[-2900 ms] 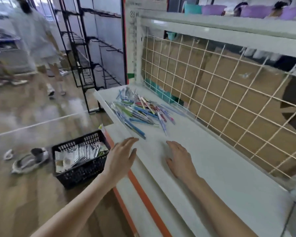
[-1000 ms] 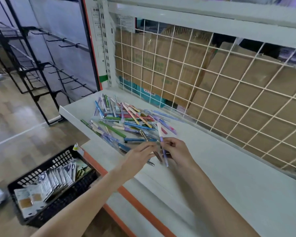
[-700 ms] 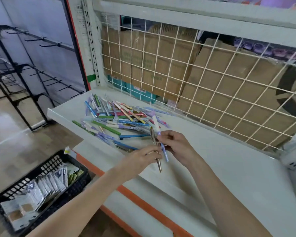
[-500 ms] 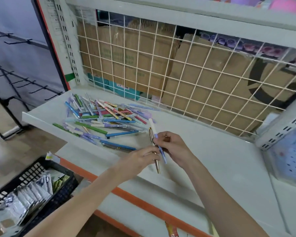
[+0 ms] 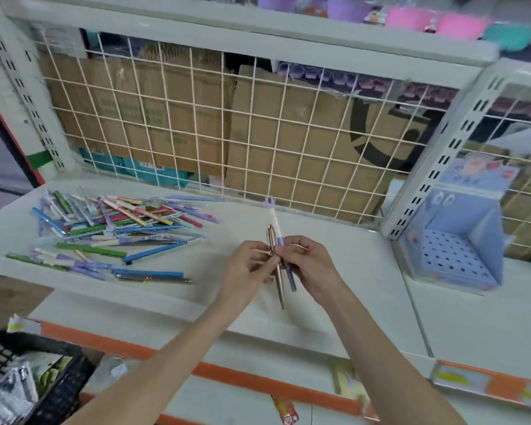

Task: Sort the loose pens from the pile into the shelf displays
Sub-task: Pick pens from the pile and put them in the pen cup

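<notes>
Holding two pens upright in front of me, I had my left hand (image 5: pixel 248 265) pinching a gold pen (image 5: pixel 276 265) by its middle, fingers curled round the barrel, its tip pointing down toward me. My right hand (image 5: pixel 307 261) gripped a blue pen (image 5: pixel 285 265) with a white upper part and a small purple topper (image 5: pixel 269 202), thumb and fingers closed on it just beside the gold one. The two pens stood nearly parallel, touching or almost so; I could not tell which.

Both hands hovered above the white shelf (image 5: pixel 334 265), near its middle. The pile of loose pens (image 5: pixel 114 234) lay well to my left on the same shelf, a jumble of blue, green, purple, red and pale barrels crossing one another, with one blue pen and a darker one lying apart at the near edge. To my right stood a light blue display box (image 5: pixel 460 240) with a perforated base, behind a white slotted upright (image 5: pixel 442 148). A wire grid (image 5: pixel 227 133) backed the shelf, with cardboard boxes (image 5: pixel 288 142) behind it. Down at my left sat a black basket (image 5: pixel 59 391) holding packets.
</notes>
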